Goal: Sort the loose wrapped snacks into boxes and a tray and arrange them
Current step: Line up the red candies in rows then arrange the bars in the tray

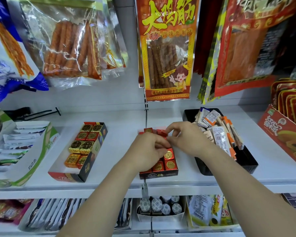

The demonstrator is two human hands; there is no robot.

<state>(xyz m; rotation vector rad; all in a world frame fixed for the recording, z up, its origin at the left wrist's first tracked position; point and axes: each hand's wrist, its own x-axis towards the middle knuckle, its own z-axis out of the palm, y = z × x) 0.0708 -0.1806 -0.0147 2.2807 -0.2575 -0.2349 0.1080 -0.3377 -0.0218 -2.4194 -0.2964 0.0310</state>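
Left hand [149, 149] curled over red cubes [168, 154] in middle box [158, 174], grip unclear; right hand [190, 137] pinches back-row cube [161, 132].

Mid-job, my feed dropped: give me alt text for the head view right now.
The left hand and right hand pinch red wrapped cubes in a small dark box at the middle of a white shelf. A longer box with gold and red cubes lies to its left, a black tray of wrapped sticks to its right.
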